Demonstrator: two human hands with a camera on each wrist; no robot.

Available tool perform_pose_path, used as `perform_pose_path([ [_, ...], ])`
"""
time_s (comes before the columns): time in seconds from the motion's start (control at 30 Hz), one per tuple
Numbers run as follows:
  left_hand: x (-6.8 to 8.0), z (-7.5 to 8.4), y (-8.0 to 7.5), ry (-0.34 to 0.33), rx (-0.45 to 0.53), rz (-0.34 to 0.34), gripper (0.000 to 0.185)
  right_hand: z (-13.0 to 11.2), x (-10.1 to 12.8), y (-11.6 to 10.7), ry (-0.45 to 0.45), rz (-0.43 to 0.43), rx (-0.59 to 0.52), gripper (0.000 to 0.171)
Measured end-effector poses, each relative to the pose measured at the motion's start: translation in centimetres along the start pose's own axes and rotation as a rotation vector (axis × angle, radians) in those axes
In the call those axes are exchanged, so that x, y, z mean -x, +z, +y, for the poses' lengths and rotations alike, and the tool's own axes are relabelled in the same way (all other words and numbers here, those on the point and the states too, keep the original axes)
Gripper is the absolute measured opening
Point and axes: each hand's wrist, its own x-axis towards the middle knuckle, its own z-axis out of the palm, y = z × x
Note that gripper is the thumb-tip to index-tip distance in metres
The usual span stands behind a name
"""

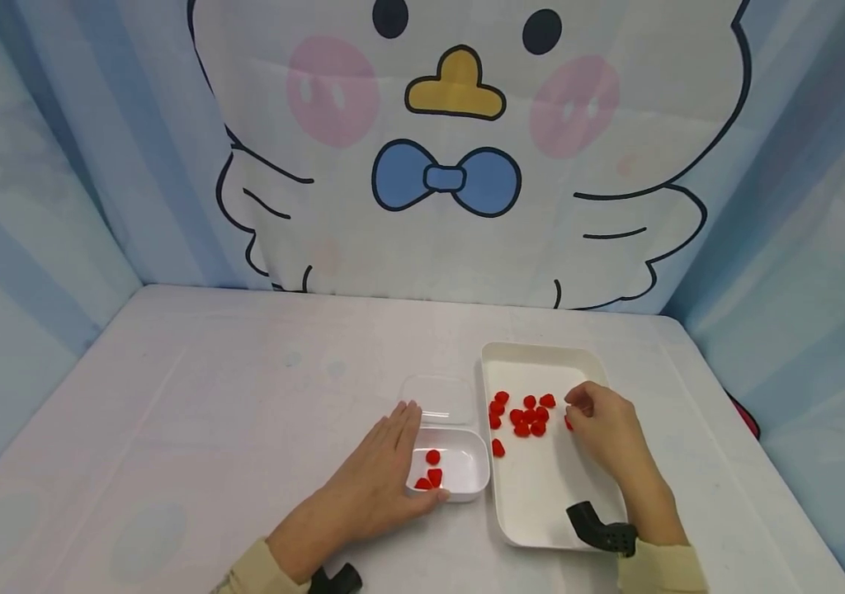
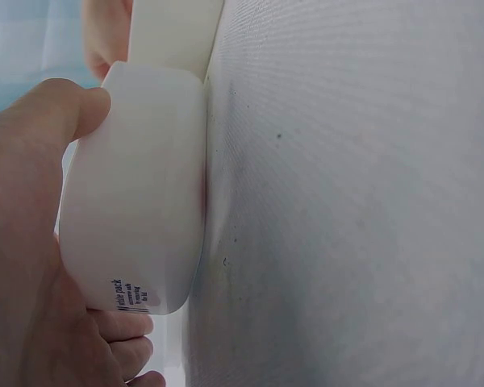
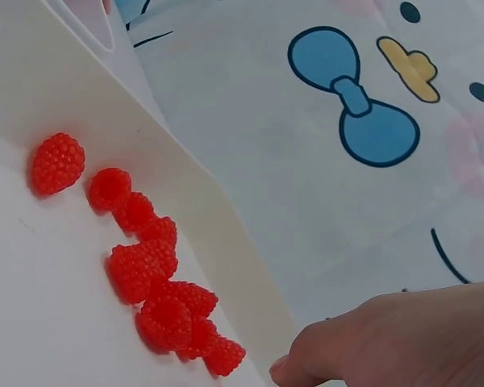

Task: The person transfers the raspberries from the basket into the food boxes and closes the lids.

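A white table (image 1: 207,396) stands against a pale blue cloth backdrop (image 1: 460,148) printed with a cartoon bird in a blue bow tie. On it lies a smooth white tray (image 1: 541,495) with rounded corners, holding a loose cluster of bumpy red raspberries (image 1: 522,417). Just left of it sits a small white tub (image 1: 467,470) with three raspberries inside, its clear lid (image 1: 437,389) behind. The left hand (image 1: 374,478) cups the tub's side, thumb and fingers against it. The right hand (image 1: 608,429) rests in the tray, fingers curled; whether it pinches a berry cannot be told.
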Motion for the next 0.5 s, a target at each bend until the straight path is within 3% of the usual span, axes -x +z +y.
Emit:
perform_pose_path([
  [0.5, 0.12, 0.0, -0.14, 0.01, -0.004, 0.014, 0.104, -0.01, -0.27, 0.11, 0.067, -0.095, 0.002, 0.026],
])
